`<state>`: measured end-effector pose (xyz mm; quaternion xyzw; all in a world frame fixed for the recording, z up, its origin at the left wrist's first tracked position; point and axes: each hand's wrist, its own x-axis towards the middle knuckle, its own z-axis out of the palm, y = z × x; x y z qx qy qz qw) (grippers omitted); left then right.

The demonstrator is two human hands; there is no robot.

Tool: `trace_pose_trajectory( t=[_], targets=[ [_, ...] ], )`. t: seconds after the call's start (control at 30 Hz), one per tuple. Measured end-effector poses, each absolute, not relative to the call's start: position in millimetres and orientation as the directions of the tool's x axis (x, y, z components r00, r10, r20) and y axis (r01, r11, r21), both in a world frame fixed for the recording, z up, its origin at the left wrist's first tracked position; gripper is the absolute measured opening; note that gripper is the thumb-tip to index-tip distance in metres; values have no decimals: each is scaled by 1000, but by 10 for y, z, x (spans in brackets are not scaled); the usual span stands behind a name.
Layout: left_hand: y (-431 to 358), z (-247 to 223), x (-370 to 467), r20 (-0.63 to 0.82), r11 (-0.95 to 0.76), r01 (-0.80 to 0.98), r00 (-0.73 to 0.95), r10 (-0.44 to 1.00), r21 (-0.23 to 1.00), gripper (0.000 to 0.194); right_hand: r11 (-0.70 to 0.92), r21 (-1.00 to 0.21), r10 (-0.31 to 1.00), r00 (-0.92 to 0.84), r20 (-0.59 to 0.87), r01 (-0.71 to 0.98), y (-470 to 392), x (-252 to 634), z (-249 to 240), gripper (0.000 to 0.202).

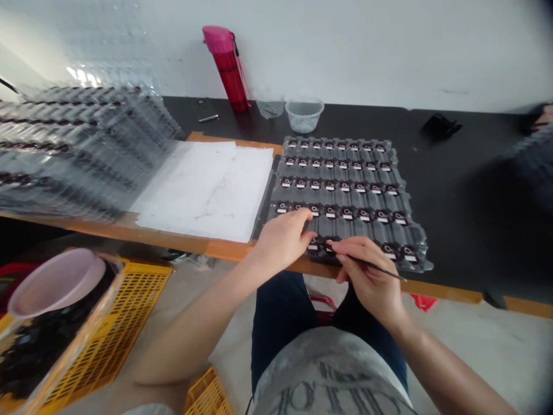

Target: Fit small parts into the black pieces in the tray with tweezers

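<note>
Currently, a thin dark tool (381,269) is held in the right hand (367,271), pinched firmly between thumb and fingers, with its tip end brought down to the near row of a clear plastic tray (337,230). The left hand (283,236) is laid over the tray's near left corner, its thumb and forefinger bent and slightly parted; whether anything is pinched there cannot be told. The tray is set on the black table (466,190), near its front edge, and small dark parts (347,213) with white labels are seated in it in five rows, the nearest partly hidden by the hands. To the left of the tray, white sheets (207,184) are spread, and beyond them filled trays (73,144) are piled high. Behind, a clear tub (304,115) and a pink bottle (227,69) are stood near the wall. On the floor side, at left, a pale bowl (56,282) is seen over dark pieces (38,351) beside a yellow crate wall (129,323).
</note>
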<state>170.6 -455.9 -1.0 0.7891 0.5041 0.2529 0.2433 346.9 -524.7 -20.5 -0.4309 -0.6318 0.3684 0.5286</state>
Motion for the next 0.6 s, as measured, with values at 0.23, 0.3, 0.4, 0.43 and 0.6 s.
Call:
trace_pose_trajectory(
  t=[0.23, 0.3, 0.4, 0.43, 0.6],
  targets=[
    [-4559, -8, 1708, 156, -382, 680, 370, 916, 627, 18, 370, -915, 929, -88, 360, 162, -5257, 3483, -251, 19],
    [-4561, 2, 1716, 139, -372, 698, 368, 919, 612, 19, 378, -913, 925, -96, 367, 153, -5256, 3486, -260, 20],
    [-4571, 22, 1736, 125, -364, 728, 362, 924, 582, 21, 376, -915, 926, -103, 363, 150, -5254, 3487, -273, 21],
    [-4577, 28, 1742, 117, -362, 741, 362, 925, 565, 22, 375, -915, 926, -101, 363, 151, -5255, 3486, -277, 21],
    [-4593, 55, 1763, 63, -363, 819, 376, 925, 443, 28, 367, -921, 930, -82, 359, 132, -5264, 3477, -288, 21]
  ],
)
